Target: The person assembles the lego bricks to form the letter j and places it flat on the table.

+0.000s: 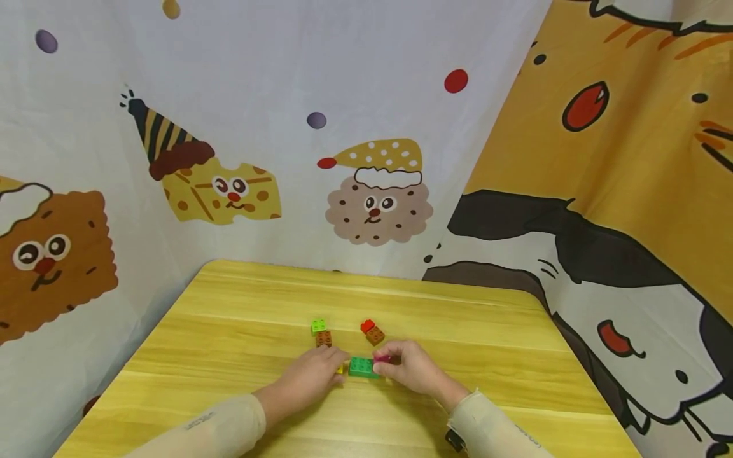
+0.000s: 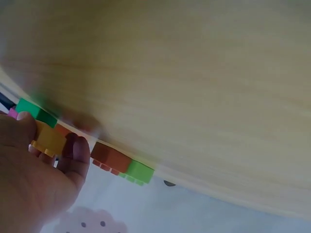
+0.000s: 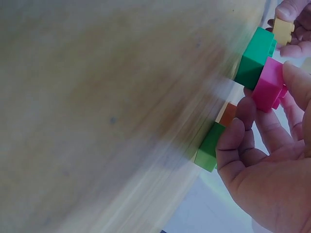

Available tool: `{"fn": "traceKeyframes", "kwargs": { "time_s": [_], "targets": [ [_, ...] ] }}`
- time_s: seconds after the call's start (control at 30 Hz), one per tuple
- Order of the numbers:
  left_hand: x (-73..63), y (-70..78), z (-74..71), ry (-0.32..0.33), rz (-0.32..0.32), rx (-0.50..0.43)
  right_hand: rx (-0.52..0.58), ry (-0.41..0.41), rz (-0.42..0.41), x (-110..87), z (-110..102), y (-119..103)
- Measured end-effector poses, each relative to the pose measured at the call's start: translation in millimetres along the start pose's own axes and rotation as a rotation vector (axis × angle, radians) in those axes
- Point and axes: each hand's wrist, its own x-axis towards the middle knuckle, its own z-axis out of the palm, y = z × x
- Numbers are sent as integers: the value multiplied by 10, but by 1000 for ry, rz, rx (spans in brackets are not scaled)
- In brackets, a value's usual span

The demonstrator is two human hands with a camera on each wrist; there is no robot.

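Observation:
A dark green toy building brick (image 1: 361, 366) with studs on top lies on the table between the two hands. My left hand (image 1: 306, 378) holds a yellow brick (image 2: 50, 138) between thumb and fingers, just left of the green one. At the green brick's right end, my right hand (image 1: 413, 369) pinches a pink brick (image 3: 268, 85) by its sides. In the right wrist view the pink brick overlaps the end of the green brick (image 3: 255, 58). The fingers mostly cover both held bricks in the head view.
Beyond the left hand, a light green brick (image 1: 318, 326) adjoins a brown brick (image 1: 324, 338). Behind the green brick, a red brick (image 1: 368, 326) adjoins another brown brick (image 1: 375, 335). The wooden table (image 1: 240, 305) ends at a cartoon-printed curtain (image 1: 298, 248).

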Motion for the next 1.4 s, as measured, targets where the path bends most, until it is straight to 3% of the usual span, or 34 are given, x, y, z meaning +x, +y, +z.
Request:
{"fn": "traceKeyframes", "kwargs": {
  "time_s": [0.3, 0.57, 0.9, 1.4],
  "targets": [
    [86, 103, 12, -38, 5, 7, 15, -1, -19, -8, 1, -13],
    [149, 89, 44, 31, 14, -23, 3, 7, -41, 2, 2, 3],
    [201, 129, 21, 30, -6, -44, -7, 1, -33, 7, 0, -13],
    [364, 249, -83, -85, -4, -15, 21, -2, -27, 3, 10, 5]
  ]
}}
